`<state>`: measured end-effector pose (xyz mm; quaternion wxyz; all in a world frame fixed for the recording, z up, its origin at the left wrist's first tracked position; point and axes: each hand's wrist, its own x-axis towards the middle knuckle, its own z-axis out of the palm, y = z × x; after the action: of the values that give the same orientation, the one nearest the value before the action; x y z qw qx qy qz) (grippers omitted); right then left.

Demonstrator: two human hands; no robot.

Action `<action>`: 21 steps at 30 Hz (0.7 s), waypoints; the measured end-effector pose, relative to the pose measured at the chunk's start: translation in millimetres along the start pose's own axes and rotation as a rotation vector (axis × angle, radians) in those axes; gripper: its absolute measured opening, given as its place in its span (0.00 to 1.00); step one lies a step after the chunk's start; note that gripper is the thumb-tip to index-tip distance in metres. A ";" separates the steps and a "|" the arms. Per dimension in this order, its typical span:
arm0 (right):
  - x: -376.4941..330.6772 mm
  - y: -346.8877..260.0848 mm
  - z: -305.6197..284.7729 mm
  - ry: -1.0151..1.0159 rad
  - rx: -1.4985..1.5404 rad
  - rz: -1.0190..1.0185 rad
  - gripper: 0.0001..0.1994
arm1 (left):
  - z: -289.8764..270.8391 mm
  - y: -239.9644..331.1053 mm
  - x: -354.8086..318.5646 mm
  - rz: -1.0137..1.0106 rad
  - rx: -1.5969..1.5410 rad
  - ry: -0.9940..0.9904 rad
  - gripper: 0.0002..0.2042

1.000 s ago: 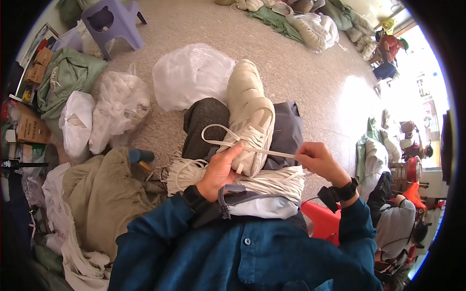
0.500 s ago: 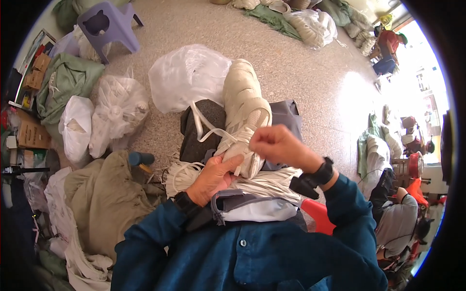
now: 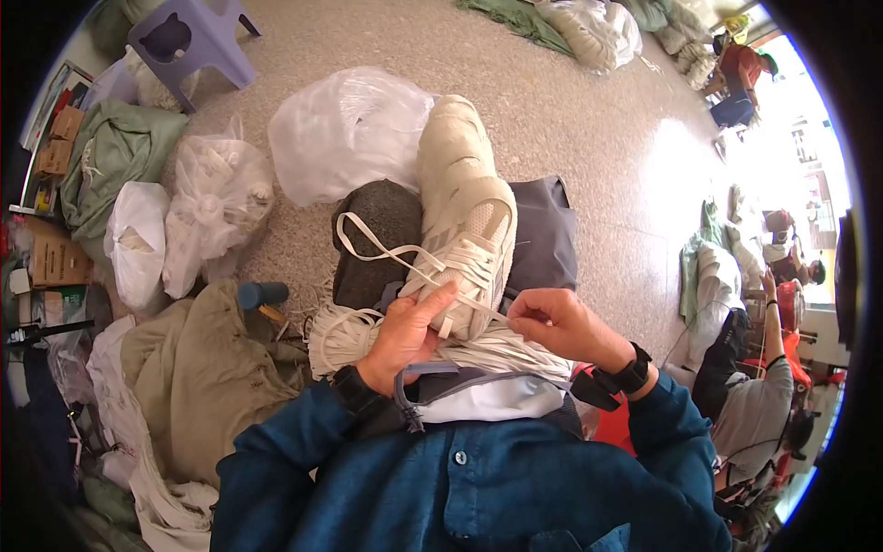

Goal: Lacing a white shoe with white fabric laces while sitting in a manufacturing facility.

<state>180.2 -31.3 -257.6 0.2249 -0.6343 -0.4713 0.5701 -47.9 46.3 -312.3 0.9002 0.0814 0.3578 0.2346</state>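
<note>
A cream sneaker [image 3: 480, 225] rests in front of me, with more cream shoe parts [image 3: 451, 138] stretching away beyond it. My left hand [image 3: 405, 336] grips its near end, thumb across the top beside the tongue. In my right hand [image 3: 556, 322], thumb and forefinger pinch a flat cream shoelace [image 3: 486, 311], drawn straight from the eyelets. Another stretch of this lacing loops out to the left over a dark grey rough block [image 3: 377, 207]. Beneath the shoe and my hands lies a thick bundle of cream laces [image 3: 529, 357].
Dark grey cloth [image 3: 543, 230] lies right of the shoe. A clear plastic bag [image 3: 345, 138] sits beyond, other filled bags [image 3: 221, 198] at left. A purple stool [image 3: 198, 46] stands far left, a blue-capped object [image 3: 262, 294] near left. Other people [image 3: 754, 405] sit at right.
My right hand has moved from above the shoe down to the right, stretching the lace. The left-hand loop has shifted over the block. My left hand keeps its grip.
</note>
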 end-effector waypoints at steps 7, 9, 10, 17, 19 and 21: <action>19.0 -13.5 -19.0 0.063 -0.415 -0.347 0.06 | -0.3 0.8 -0.4 -0.005 0.008 -0.013 0.22; 28.5 -31.4 -21.0 0.177 -0.328 -0.295 0.07 | -1.3 0.2 -1.7 -0.003 -0.006 -0.029 0.21; 36.0 -39.9 -18.6 0.197 -0.093 -0.215 0.07 | -3.6 0.7 -3.1 0.009 0.036 -0.053 0.21; 59.9 -32.2 14.6 0.170 -0.138 -0.341 0.06 | -13.0 -1.8 4.6 0.008 0.023 -0.109 0.20; 58.5 -34.3 15.2 0.172 -0.286 -0.414 0.05 | -14.0 -1.7 5.9 0.003 0.023 -0.099 0.20; 59.7 -34.3 15.3 0.175 -0.331 -0.478 0.05 | -14.8 -2.1 6.2 -0.006 0.025 -0.093 0.21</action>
<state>148.5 31.4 -263.6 0.2859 -0.5803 -0.6725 0.3595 -53.4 47.1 -327.5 0.9154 0.1024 0.3189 0.2232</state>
